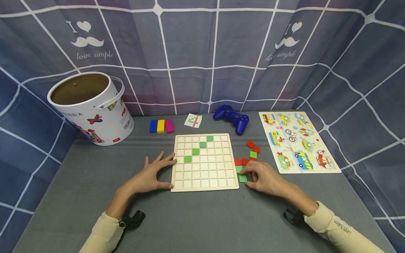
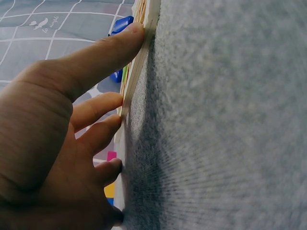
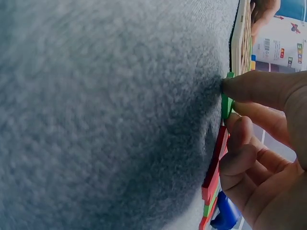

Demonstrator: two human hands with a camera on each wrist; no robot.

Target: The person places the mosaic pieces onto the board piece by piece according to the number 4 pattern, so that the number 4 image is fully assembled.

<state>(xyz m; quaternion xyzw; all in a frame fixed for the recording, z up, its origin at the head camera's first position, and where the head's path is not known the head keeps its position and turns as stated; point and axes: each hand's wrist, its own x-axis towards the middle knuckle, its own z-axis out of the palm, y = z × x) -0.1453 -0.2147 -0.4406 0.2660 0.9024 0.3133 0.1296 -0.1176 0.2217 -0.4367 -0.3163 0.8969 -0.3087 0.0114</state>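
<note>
A light wooden grid board [image 1: 205, 190] lies on the grey table, with several green square tiles [image 1: 195, 151] in a diagonal line of its cells. My left hand [image 1: 148, 177] has its fingers spread, the thumb and fingertips resting against the board's left edge; the left wrist view shows the thumb [image 2: 103, 57] at that edge. Right of the board, my right hand [image 1: 265, 177] pinches a green tile [image 3: 227, 98] between thumb and index finger, beside the board's lower right side. Loose red tiles [image 1: 250, 144] and another green tile [image 1: 253, 154] lie just beyond that hand.
A white bucket [image 1: 118, 121] stands at the back left. Blue, yellow and magenta blocks [image 1: 160, 126], a small patterned card [image 1: 193, 120] and a blue game controller [image 1: 232, 117] lie behind the board. A picture puzzle board [image 1: 291, 163] lies at right. A tiled-pattern curtain [image 1: 190, 45] hangs behind.
</note>
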